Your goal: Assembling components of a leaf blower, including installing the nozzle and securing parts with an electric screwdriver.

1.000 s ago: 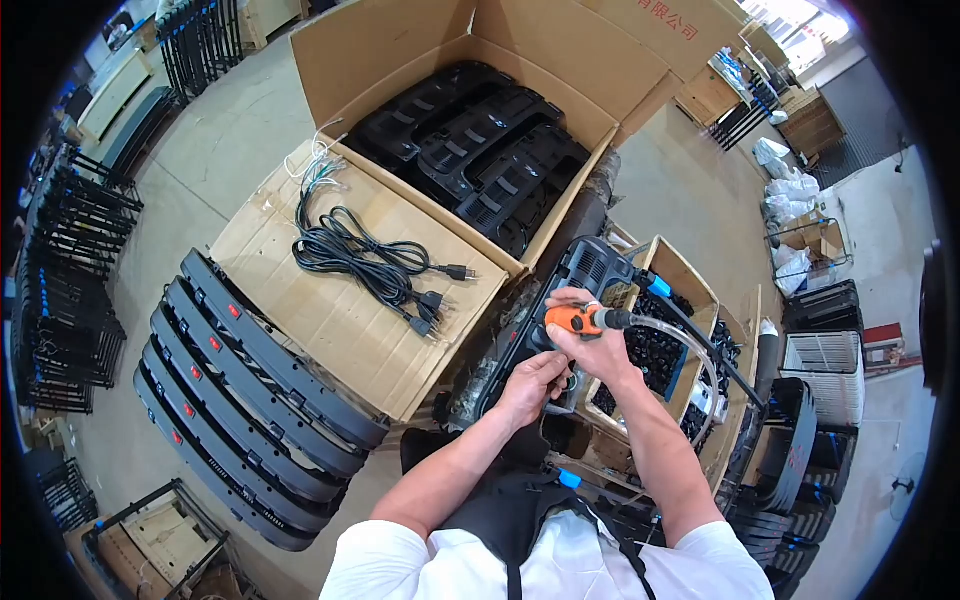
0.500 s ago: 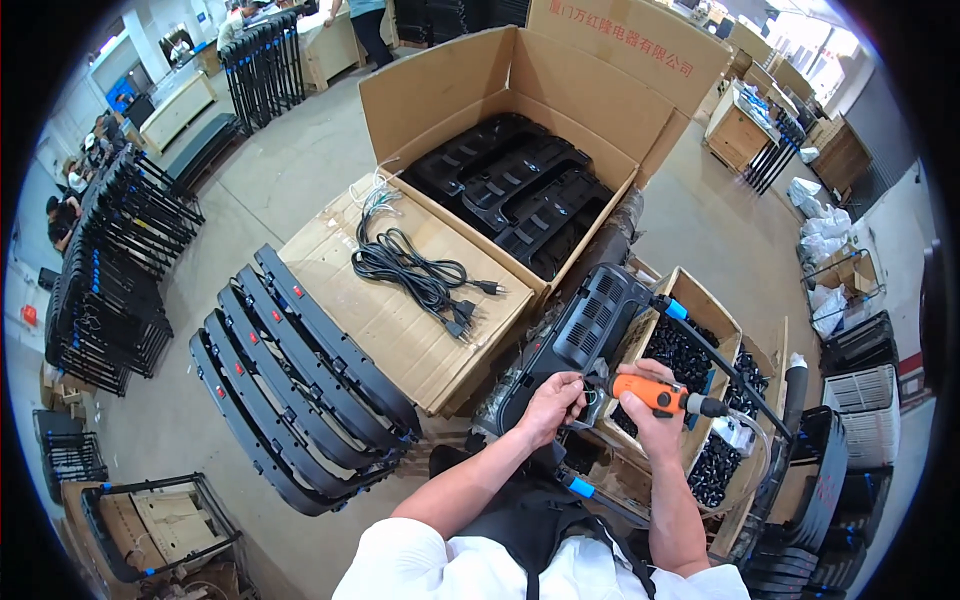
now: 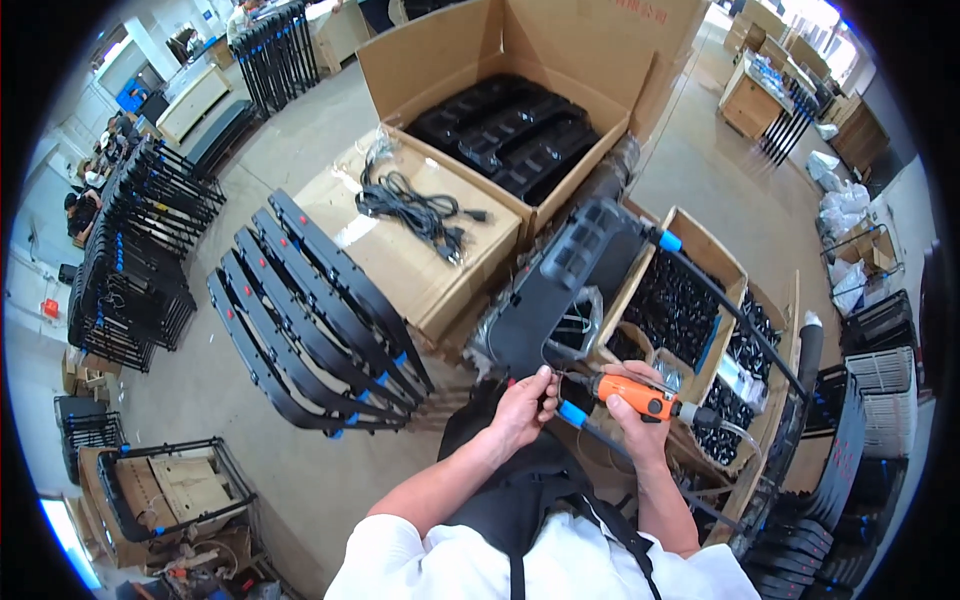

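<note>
My right hand point(image 3: 640, 425) is wrapped round an orange power screwdriver point(image 3: 632, 394), its bit end aimed left. A clear hose runs from its right end. Close to the bit, my left hand point(image 3: 523, 408) is closed in a pinch; whatever is between its fingertips is too small to make out. Just beyond the hands lies a black plastic console point(image 3: 520, 330) with a raised, vented housing, some thin wires showing near its right edge. Black tubes with blue sleeves point(image 3: 572, 413) reach out from it to the right and toward me.
Right of the console, a wooden bin point(image 3: 738, 275) holds many small black parts. A cardboard box point(image 3: 440, 330) with coiled black power cords point(image 3: 410, 208) stands left, beside an open carton point(image 3: 420, 70) of black plastic covers. Several curved black frames point(image 3: 330, 290) lean at left.
Both hands have moved nearer to my body, away from the wires at the console's right side. The screwdriver has come along in my right hand, and the whole view has shifted slightly.
</note>
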Motion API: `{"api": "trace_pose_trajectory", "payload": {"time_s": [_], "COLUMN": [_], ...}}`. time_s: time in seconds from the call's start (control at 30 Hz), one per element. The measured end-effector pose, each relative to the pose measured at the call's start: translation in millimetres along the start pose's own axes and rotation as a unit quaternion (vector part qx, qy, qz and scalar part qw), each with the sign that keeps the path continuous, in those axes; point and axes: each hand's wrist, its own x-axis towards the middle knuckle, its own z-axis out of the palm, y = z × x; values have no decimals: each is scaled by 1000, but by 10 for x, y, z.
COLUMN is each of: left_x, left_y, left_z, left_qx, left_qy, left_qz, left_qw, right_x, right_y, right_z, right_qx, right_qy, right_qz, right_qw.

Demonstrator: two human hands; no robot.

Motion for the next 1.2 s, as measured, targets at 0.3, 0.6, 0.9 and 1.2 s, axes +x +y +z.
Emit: {"api": "trace_pose_trajectory", "payload": {"time_s": [0.3, 0.6, 0.9, 1.2], "left_x": [-267, -134, -384, -21], "left_y": [-252, -192, 113, 767], "left_z": [-77, -63, -62, -305], "left_qx": [-31, -22, 70, 291], "left_qy": [60, 54, 48, 20], "left_qz": [-45, -107, -140, -28], "left_qw": [997, 993, 986, 956], "right_x": [-443, -564, -438, -424], "right_y": [141, 70, 125, 151], "right_z": [-2, 112, 325, 339], "right_qx": [-18, -73, -111, -120], "right_qy": [-43, -9, 22, 35], "right_qz": [12, -5, -3, 15], "right_qw": [999, 997, 994, 992]}}
